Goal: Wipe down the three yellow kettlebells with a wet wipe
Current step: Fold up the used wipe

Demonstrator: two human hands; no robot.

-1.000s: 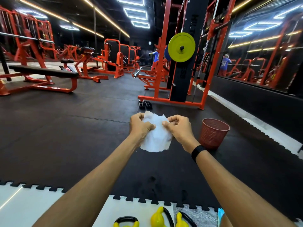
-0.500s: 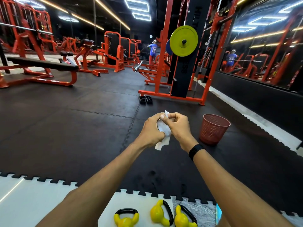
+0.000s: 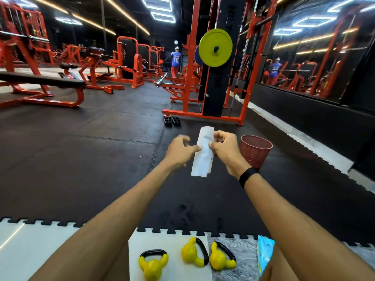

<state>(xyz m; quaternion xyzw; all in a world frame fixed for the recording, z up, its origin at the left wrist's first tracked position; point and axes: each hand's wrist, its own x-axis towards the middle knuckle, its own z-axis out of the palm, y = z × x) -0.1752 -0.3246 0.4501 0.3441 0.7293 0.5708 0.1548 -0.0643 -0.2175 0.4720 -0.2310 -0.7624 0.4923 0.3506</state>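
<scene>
Three yellow kettlebells with black handles lie on the pale mat near me: the left kettlebell point(image 3: 153, 264), the middle kettlebell point(image 3: 193, 252) and the right kettlebell point(image 3: 221, 258). A white wet wipe point(image 3: 203, 157), folded into a long narrow strip, hangs upright in front of me. My right hand point(image 3: 225, 149) pinches its right edge about halfway up. My left hand point(image 3: 179, 150) is blurred, with its fingertips at the wipe's left edge and its fingers loosely curled. Both arms are stretched out well above the kettlebells.
A red mesh bin point(image 3: 255, 150) stands on the black rubber floor just right of my right hand. A blue wipes packet point(image 3: 264, 254) lies right of the kettlebells. An orange rack with a yellow-green weight plate point(image 3: 215, 47) stands ahead, benches to the left, a mirrored wall to the right.
The wipe went from a spread sheet to a bunched wad between both hands, and now hangs as a long folded strip. The left hand has drawn slightly away. The view tilted down, showing more of the kettlebells.
</scene>
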